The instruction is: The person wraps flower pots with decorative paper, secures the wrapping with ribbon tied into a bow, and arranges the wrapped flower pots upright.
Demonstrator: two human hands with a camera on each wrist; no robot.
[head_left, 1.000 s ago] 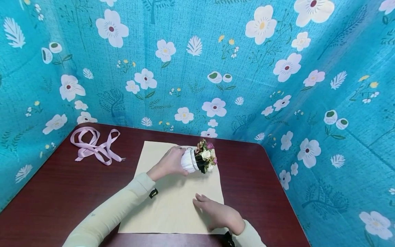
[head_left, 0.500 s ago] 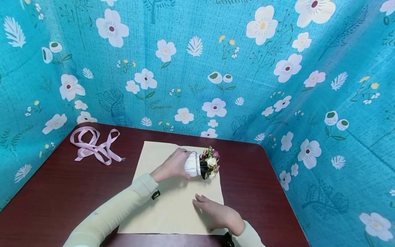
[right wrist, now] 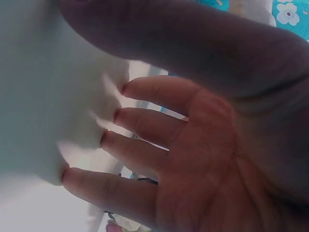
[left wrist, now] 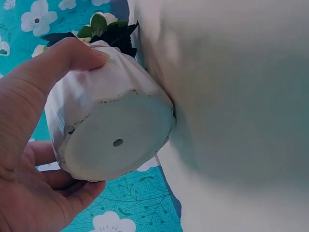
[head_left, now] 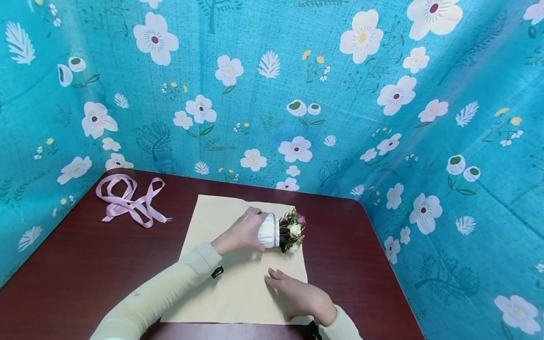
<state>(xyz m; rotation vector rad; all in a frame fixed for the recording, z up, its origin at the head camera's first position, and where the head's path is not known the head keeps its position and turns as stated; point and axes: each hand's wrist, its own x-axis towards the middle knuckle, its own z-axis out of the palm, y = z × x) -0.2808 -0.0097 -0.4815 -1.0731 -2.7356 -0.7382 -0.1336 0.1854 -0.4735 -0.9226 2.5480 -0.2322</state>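
A small white flower pot (head_left: 267, 231) lies tipped on its side, its artificial flowers (head_left: 294, 230) in white and mauve pointing right. My left hand (head_left: 243, 230) grips the pot round its body, thumb on one side and fingers on the other. In the left wrist view the pot's round base (left wrist: 118, 137) with a small hole faces the camera, and its side touches the paper. Under it spreads a cream sheet of wrapping paper (head_left: 238, 297). My right hand (head_left: 299, 295) rests on the paper near its right front edge, with the fingertips (right wrist: 111, 138) touching the sheet.
A loose pink ribbon (head_left: 127, 200) lies in loops at the back left of the dark red table (head_left: 348, 264). Behind the table and along its sides hangs a blue floral curtain (head_left: 255, 118).
My left hand has moved the pot and flowers slightly right and toward me, turning them a little straighter across the paper. The right hand has stayed nearly still.
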